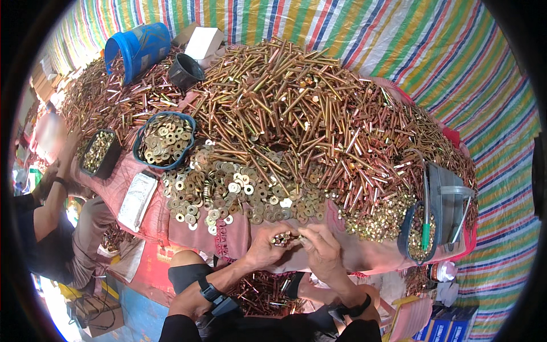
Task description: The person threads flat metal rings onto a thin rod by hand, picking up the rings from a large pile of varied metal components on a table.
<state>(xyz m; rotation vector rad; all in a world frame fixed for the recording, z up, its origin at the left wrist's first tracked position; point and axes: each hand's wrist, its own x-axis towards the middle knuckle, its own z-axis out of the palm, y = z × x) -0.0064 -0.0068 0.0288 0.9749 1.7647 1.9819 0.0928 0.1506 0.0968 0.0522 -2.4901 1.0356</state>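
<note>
My left hand [266, 246] is closed around a small bunch of brass-coloured metal pieces [281, 239], which look like nuts or bolt ends. Close beside it, my right hand [322, 248] pinches with thumb and fingers at the edge of that bunch; what sits between its fingertips is too small to make out. Both hands are above the near edge of a pink cloth [373, 255]. Just beyond them lies a spread of flat washers [228, 185], and farther back rises a large heap of long golden bolts [273, 97].
Loose small nuts [380, 219] lie to the right, beside a nut-filled tub [420, 232] and a grey container [446, 199]. On the left stand a blue-rimmed tub of washers [165, 139], a dark nut tray [98, 152] and a blue bucket [137, 52]. A co-worker's arm [57, 194] reaches in there.
</note>
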